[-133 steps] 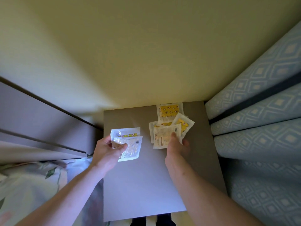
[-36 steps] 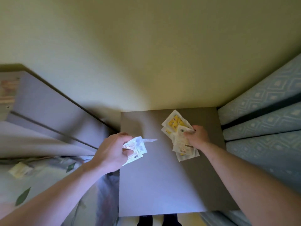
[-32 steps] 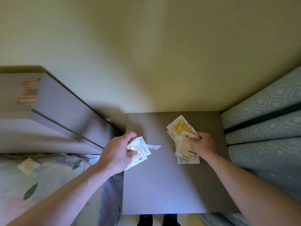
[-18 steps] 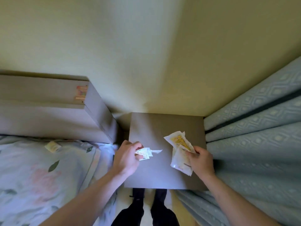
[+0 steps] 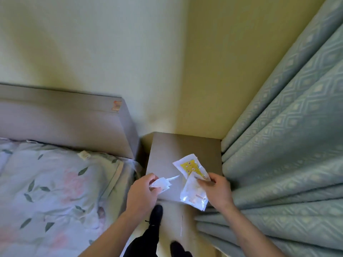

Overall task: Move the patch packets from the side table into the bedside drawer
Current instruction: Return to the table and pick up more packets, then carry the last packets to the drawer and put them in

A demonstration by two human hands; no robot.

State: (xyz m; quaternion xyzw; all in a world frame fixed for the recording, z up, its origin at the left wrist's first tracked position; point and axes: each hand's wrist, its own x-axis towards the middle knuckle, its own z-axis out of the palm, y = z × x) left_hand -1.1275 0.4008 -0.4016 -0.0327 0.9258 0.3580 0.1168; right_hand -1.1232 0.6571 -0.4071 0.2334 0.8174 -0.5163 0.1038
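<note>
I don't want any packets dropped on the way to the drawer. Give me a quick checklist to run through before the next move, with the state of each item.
1. Left hand grips its white packets: ok.
2. Right hand grips the yellow-print packets and the clear ones below: ok.
3. Side table top shows no loose packets: ok.
4. Drawer open to receive them: not ok; the table's front shows none pulled out.
5. A hand free to pull the drawer: not ok, both are full.
6. Drawer handle located: cannot tell.

Soft, dim yellowish light — slight motion blur, and wide-angle bending at the edges.
</note>
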